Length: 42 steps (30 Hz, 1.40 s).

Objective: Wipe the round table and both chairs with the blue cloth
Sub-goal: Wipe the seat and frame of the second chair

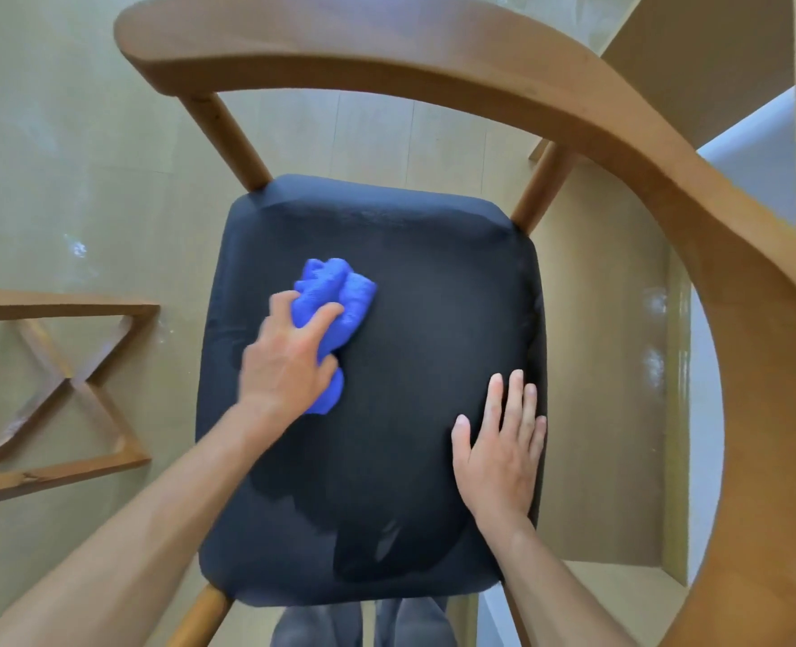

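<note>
On the black seat (433,319) of a wooden chair (503,81), left of centre, the left hand (288,361) grips the bunched blue cloth (335,310), fingers curled over it; part of the cloth is hidden under the palm. Right hand (498,450) lies flat near the seat's right edge, fingers straight, holding nothing. Chair back cut off by the frame at right. Wooden frame (59,389) at left, cut off, identity unclear.

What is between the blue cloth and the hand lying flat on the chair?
Only bare black seat, seen in the head view, between the blue cloth and the right hand.
</note>
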Each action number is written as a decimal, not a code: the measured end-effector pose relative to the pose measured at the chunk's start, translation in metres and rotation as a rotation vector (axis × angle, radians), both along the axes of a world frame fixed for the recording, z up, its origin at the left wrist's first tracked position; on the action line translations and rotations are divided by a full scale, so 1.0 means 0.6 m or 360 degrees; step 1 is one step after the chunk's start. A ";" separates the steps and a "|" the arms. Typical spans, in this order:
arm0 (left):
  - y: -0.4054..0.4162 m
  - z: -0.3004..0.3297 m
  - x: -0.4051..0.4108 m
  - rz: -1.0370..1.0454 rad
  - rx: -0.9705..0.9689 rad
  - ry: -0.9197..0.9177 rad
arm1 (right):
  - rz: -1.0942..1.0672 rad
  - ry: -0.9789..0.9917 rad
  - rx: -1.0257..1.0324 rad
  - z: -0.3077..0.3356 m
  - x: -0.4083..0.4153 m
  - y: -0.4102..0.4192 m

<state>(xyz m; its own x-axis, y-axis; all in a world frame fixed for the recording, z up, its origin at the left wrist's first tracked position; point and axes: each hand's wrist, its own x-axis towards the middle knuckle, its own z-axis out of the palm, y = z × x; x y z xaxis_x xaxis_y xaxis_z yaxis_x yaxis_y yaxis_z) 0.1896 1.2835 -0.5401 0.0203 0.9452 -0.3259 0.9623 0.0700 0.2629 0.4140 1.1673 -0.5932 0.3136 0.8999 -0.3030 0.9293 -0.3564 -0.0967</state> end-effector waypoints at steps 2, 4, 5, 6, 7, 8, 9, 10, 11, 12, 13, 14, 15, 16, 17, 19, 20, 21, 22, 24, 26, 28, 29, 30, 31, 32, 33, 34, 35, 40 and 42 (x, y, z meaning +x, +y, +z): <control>-0.018 0.000 -0.064 0.0118 0.0055 0.0031 | -0.0005 -0.0003 -0.0029 0.003 0.001 0.001; -0.036 -0.004 -0.117 0.0253 0.0094 0.0078 | -0.0017 0.0012 -0.0091 0.007 0.000 0.004; -0.044 -0.006 -0.137 0.0340 0.0098 0.0091 | -0.0020 0.0024 -0.0122 0.009 -0.001 0.005; -0.051 -0.008 -0.150 0.0433 0.0092 0.0094 | -0.0018 0.0041 -0.0143 0.011 -0.001 0.006; -0.058 -0.010 -0.157 0.0520 0.0086 0.0088 | -0.0014 0.0061 -0.0151 0.012 0.000 0.007; -0.064 -0.011 -0.157 0.0594 0.0083 0.0075 | -0.0009 0.0082 -0.0151 0.014 0.002 0.008; -0.068 -0.010 -0.150 0.0656 0.0082 0.0060 | -0.0008 0.0100 -0.0143 0.016 0.004 0.008; -0.071 -0.007 -0.136 0.0709 0.0086 0.0039 | -0.0015 0.0112 -0.0135 0.017 0.006 0.007; -0.073 -0.004 -0.119 0.0748 0.0093 0.0003 | -0.0035 0.0117 -0.0134 0.019 0.006 0.005; -0.075 -0.001 -0.098 0.0759 0.0098 -0.0043 | -0.0075 0.0117 -0.0137 0.021 0.006 0.002; -0.076 0.002 -0.071 0.0725 0.0101 -0.0079 | -0.0130 0.0119 -0.0144 0.023 0.005 0.001; -0.078 0.004 -0.040 0.0653 0.0111 -0.0097 | -0.0181 0.0127 -0.0155 0.025 0.003 -0.001; -0.080 0.005 -0.006 0.0569 0.0122 -0.0115 | -0.0211 0.0143 -0.0171 0.025 0.003 -0.002; -0.082 0.005 0.030 0.0508 0.0124 -0.0143 | -0.0220 0.0169 -0.0184 0.024 0.002 -0.004; -0.083 0.004 0.065 0.0484 0.0110 -0.0171 | -0.0222 0.0201 -0.0187 0.024 0.003 -0.005; -0.083 0.003 0.125 0.0510 0.0059 -0.0194 | -0.0260 0.0279 -0.0167 0.025 0.009 -0.008; -0.083 0.002 0.145 0.0530 0.0035 -0.0196 | -0.0287 0.0321 -0.0158 0.026 0.012 -0.010; -0.082 0.000 0.158 0.0535 0.0016 -0.0189 | -0.0303 0.0359 -0.0150 0.028 0.014 -0.014; -0.080 0.000 0.166 0.0529 -0.0002 -0.0175 | -0.0314 0.0389 -0.0137 0.030 0.014 -0.017; -0.078 -0.001 0.178 0.0502 -0.0018 -0.0154 | -0.0371 0.0454 -0.0077 0.034 0.010 -0.014; -0.080 0.003 0.207 0.0393 -0.0042 -0.0174 | -0.0488 0.0543 0.0039 0.042 0.007 -0.003; -0.084 0.006 0.257 0.0234 -0.0095 -0.0258 | -0.0678 0.0684 0.0200 0.052 0.010 0.011; -0.084 0.007 0.283 0.0215 -0.0139 -0.0350 | -0.0795 0.0781 0.0284 0.058 0.014 0.018; -0.081 0.009 0.303 0.0243 -0.0205 -0.0471 | -0.0913 0.0885 0.0348 0.066 0.019 0.025; -0.075 0.011 0.311 0.0286 -0.0281 -0.0598 | -0.0997 0.0976 0.0389 0.073 0.024 0.032; -0.069 0.012 0.306 0.0320 -0.0339 -0.0717 | -0.1014 0.1033 0.0424 0.081 0.027 0.041; -0.066 0.014 0.289 0.0348 -0.0370 -0.0838 | -0.0970 0.1062 0.0456 0.088 0.028 0.052; -0.064 0.015 0.263 0.0364 -0.0384 -0.0962 | -0.0891 0.1076 0.0478 0.094 0.027 0.064; -0.065 0.017 0.232 0.0344 -0.0374 -0.1057 | -0.0783 0.1080 0.0483 0.098 0.023 0.079; -0.075 0.012 0.053 0.0061 0.0060 -0.0371 | -0.0103 0.0484 0.0163 0.084 -0.013 0.119; -0.072 0.001 -0.019 -0.0013 -0.0014 0.0006 | -0.0064 0.0318 0.0072 0.074 -0.019 0.114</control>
